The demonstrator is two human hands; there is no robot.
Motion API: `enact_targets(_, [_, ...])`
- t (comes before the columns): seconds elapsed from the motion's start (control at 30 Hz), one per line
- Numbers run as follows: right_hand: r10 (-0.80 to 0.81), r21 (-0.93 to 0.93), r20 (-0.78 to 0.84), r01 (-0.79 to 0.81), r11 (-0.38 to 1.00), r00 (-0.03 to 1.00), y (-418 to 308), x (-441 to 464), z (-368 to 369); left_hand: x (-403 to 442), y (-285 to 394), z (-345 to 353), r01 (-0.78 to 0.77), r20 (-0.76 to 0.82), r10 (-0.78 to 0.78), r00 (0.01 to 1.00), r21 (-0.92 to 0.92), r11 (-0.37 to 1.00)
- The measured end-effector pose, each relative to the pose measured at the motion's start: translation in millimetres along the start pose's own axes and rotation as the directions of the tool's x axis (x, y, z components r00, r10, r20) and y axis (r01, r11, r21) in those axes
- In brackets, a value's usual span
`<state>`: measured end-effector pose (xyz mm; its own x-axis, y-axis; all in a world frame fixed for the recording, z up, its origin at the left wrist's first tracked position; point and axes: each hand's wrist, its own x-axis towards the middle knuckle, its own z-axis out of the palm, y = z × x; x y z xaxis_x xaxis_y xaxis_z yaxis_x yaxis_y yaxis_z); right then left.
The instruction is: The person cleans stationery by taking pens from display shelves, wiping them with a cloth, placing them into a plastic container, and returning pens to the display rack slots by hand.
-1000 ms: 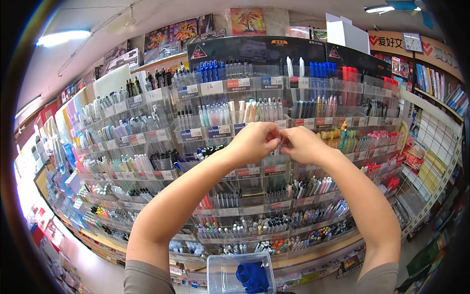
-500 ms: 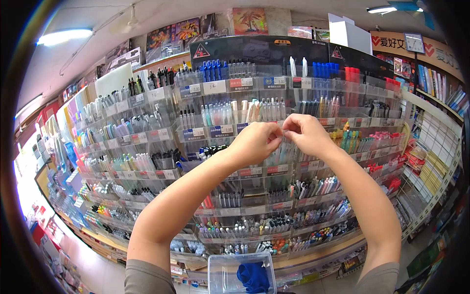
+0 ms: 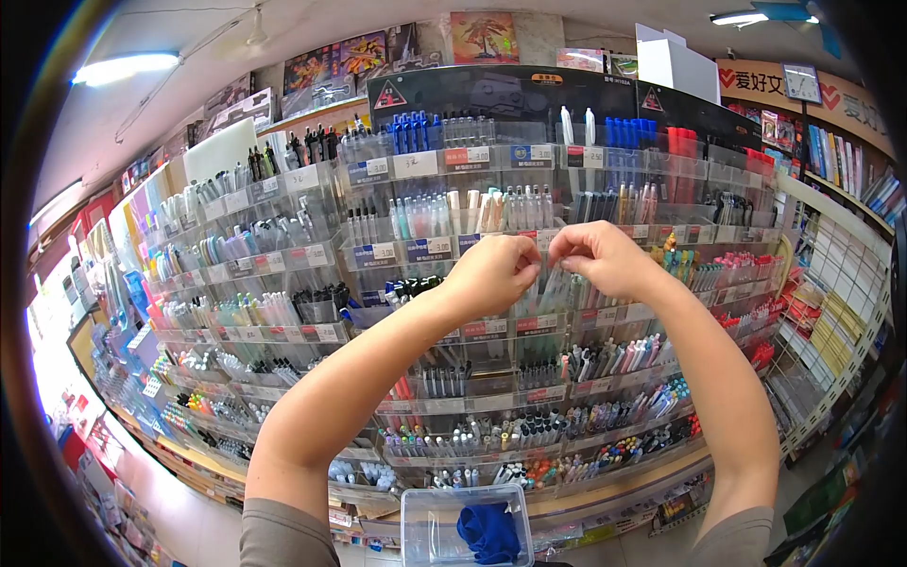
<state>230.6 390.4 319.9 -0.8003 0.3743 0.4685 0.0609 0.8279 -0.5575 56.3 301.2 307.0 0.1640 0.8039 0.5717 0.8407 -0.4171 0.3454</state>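
Observation:
Both of my hands are raised in front of the middle of a tiered clear plastic pen rack [image 3: 496, 405]. My left hand [image 3: 493, 274] has its thumb and fingers pinched together beside the label strip; whatever is between them is too small to make out. Close by on the right, my right hand [image 3: 605, 260] is curled, its thumb and fingertips near each other, and what they hold cannot be made out. Clear-barrelled pens [image 3: 542, 299] stand just below and behind the fingertips. Above the hands, a row of pens [image 3: 515, 210] stands upright in its compartment.
A clear plastic box [image 3: 416, 529] with a blue cloth [image 3: 488, 534] in it is at the bottom, below my hands. Blue pens [image 3: 413, 132] and red pens [image 3: 680, 142] fill upper compartments. A white wire grid [image 3: 836, 255] stands at the right.
My right hand has moved slightly right, away from my left hand, widening the gap between the fingertips. My left hand stays almost in place.

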Motion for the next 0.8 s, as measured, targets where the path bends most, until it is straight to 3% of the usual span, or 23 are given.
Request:
enact_targets(0.53, [-0.035,0.009,-0.061,0.036,0.999,0.998,2,0,8,-6,1,6,0.026,-0.023,-0.024,0.999,0.046,0.999])
enact_targets(0.73, [-0.207,-0.136,-0.09,0.194,0.971,0.974,10,1,14,-7,1,11,0.005,-0.041,-0.004,0.999,0.026,1.0])
enact_targets(0.8, [-0.175,-0.178,-0.053,0.163,0.97,0.983,10,0,14,-9,3,8,-0.001,-0.009,0.001,1.0,0.029,1.0])
